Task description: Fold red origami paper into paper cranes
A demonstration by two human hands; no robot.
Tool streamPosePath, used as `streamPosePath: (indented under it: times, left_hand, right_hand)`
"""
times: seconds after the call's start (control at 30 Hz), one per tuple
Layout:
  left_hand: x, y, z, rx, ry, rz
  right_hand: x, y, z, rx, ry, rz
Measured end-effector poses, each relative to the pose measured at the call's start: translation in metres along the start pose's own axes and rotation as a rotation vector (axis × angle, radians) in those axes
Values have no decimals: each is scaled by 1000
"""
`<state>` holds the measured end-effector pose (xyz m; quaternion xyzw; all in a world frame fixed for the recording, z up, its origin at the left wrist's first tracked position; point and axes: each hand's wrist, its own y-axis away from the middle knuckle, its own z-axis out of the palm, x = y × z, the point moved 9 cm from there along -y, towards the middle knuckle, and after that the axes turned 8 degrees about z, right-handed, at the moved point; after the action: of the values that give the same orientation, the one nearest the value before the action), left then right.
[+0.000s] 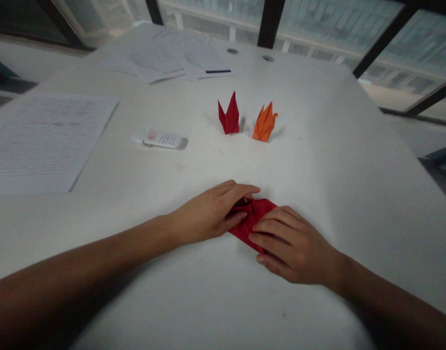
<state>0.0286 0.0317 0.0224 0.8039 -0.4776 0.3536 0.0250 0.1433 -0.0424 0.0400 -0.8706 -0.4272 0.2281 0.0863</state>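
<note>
At the near side of the white table [208, 301], left hand [221, 206] half curls over the red paper [259, 210]; can't tell if it pinches. Right hand [296, 245] is loosely spread, fingertips on it. For clean creases, probably best: pin one side, press outward evenly. Paper lies between the hands, partly under both; red figure [231, 119] and orange figure [265, 123] stand beyond.

A red, folded piece of thin paper [259, 209] lies low on the white bench [194, 296] between the left grip [214, 210] and the right grip [298, 245], touched by both. Its near edge slants from below the left thumb toward the right fingertips; creases show between the grips, which hide its full outline.
</note>
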Motion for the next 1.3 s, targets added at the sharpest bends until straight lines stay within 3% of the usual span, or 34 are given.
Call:
streamPosePath:
  times: [0.23, 0.4, 0.57, 0.7, 0.93, 1.3]
  left_hand:
    - [17, -6, 1, -38, -83, 208]
    - [20, -5, 4, -64, -163, 243]
    - [18, -5, 2, -29, -198, 175]
    - [8, -3, 1, -3, -163, 54]
    - [5, -2, 2, 29, -151, 23]
    - [-8, 0, 2, 27, 17, -71]
  right_hand:
    - [-1, 4, -14, 137, -1, 7]
    - [17, 3, -22, 247, 50, 186]
    - [30, 1, -18, 230, 82, 290]
    - [21, 0, -15, 202, 144, 198]
    - [16, -3, -3, 32, 197, 127]
    - [17, -4, 3, -20, 278, 217]
